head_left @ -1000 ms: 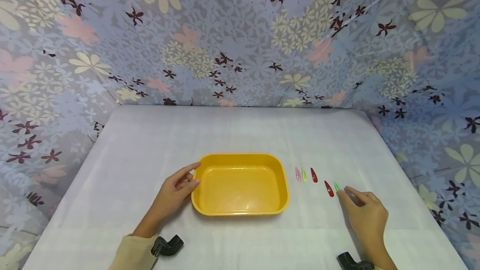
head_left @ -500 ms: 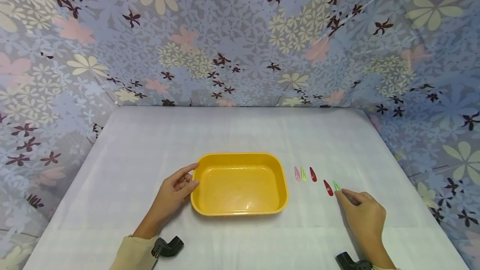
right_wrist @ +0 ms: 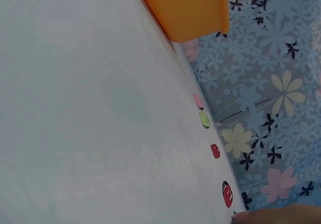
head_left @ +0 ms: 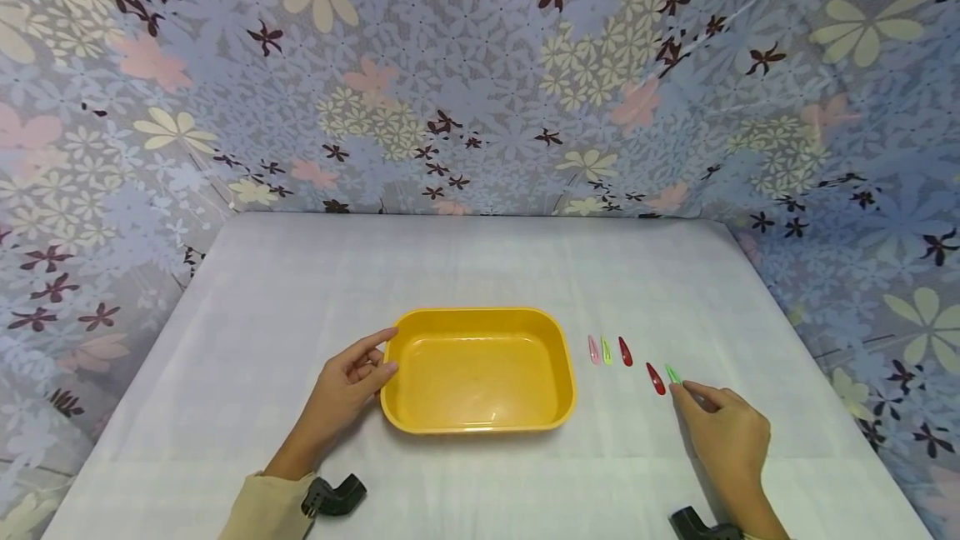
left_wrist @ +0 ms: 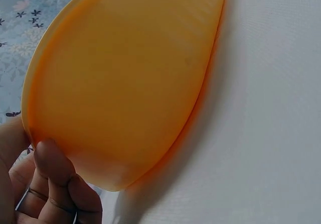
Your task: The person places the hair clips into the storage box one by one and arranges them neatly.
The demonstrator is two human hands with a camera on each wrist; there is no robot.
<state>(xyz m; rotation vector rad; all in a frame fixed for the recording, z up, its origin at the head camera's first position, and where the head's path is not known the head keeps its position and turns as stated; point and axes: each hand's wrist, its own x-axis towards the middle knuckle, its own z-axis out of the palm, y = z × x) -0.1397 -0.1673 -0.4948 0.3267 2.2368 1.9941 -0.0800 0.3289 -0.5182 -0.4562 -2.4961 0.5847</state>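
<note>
In the head view, my left hand (head_left: 347,386) grips the left rim of a yellow plastic tray (head_left: 480,422), thumb and fingers on either side of the rim. The left wrist view shows those fingers (left_wrist: 54,166) curled against the tray's outer wall (left_wrist: 120,83). On the right, my right hand (head_left: 723,436) pinches the lower end of a green snap hair clip (head_left: 672,373) between thumb and index finger, close over the cloth; the fingertips hide part of the clip. A red hair clip (head_left: 656,378) lies just left of it.
Between tray and right hand lie a pink clip (head_left: 594,349), a light green clip (head_left: 607,350) and another red clip (head_left: 626,351). White cloth (head_left: 480,265) covers the table. Floral fabric (head_left: 480,90) hangs behind and at both sides.
My right thumb and index finger have drawn slightly closer together over the green clip. The left hand, the tray and the other clips have stayed in place.
</note>
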